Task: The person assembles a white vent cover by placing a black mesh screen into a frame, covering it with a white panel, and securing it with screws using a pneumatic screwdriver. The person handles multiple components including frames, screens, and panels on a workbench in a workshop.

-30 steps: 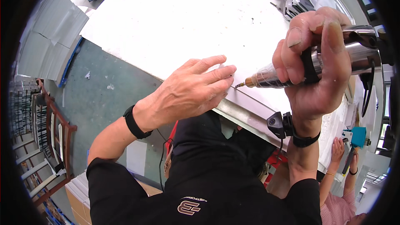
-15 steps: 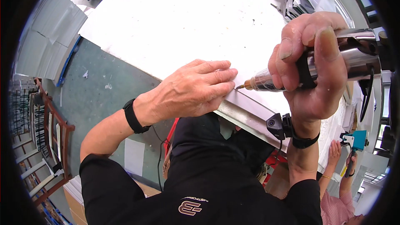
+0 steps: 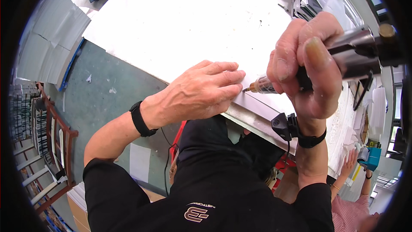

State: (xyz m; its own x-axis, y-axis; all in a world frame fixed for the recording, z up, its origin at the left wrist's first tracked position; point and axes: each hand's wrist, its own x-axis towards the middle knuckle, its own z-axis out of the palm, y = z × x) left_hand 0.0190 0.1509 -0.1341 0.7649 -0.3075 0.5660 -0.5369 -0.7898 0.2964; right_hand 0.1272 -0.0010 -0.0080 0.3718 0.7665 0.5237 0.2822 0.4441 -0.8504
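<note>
My left hand (image 3: 197,88) lies palm down with its fingers stretched out and nearly together, on a narrow white strip (image 3: 259,104) along the near edge of the white-topped table (image 3: 171,30). My right hand (image 3: 307,66) is wrapped round a silver hand-held power tool (image 3: 352,56) with a clear tapered nose and a brass-coloured tip. A thin dark bit at its end points left, down at the strip, right beside my left fingertips. Whether the bit touches the strip I cannot tell. My left thumb is hidden under the hand.
At the back right stand plastic-wrapped dark pieces (image 3: 304,2). Stacked white sheets (image 3: 49,38) are at the left, above a brown rack (image 3: 58,133). At the lower right a co-worker in a striped top (image 3: 349,210) holds a teal tool (image 3: 371,158).
My right hand and the rear of the tool have shifted left, while the bit stays near the same spot. My left hand has hardly moved. The co-worker's teal tool has turned and dropped.
</note>
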